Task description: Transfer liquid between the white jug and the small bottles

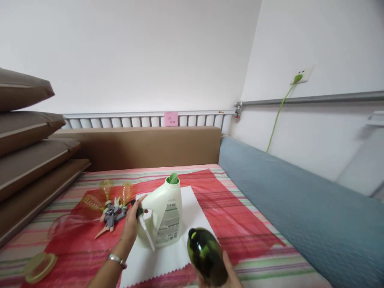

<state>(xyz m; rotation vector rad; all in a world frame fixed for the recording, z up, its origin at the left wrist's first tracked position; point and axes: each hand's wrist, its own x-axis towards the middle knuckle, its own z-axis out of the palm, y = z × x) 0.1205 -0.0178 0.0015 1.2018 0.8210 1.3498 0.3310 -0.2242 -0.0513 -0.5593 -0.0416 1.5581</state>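
My left hand (132, 221) is closed around a dark pump top, its white dip tube (146, 231) slanting down in front of a pale detergent jug (168, 208). The jug stands upright, and its neck shows a green spout with no cap on it. Lower right, my right hand (229, 272) grips a glossy dark green bottle (207, 256), tilted with its neck end toward the jug. Under the jug lies a white cloth (188, 200) with zigzag edges.
Left of the jug sit several yellowish clear plastic bottles (106, 188) and grey spray heads (111, 216). A yellow-green lid (39, 267) lies at lower left on red sheeting (231, 216). Brown cushions (36, 156) are stacked at left; a blue padded edge (288, 200) runs along the right.
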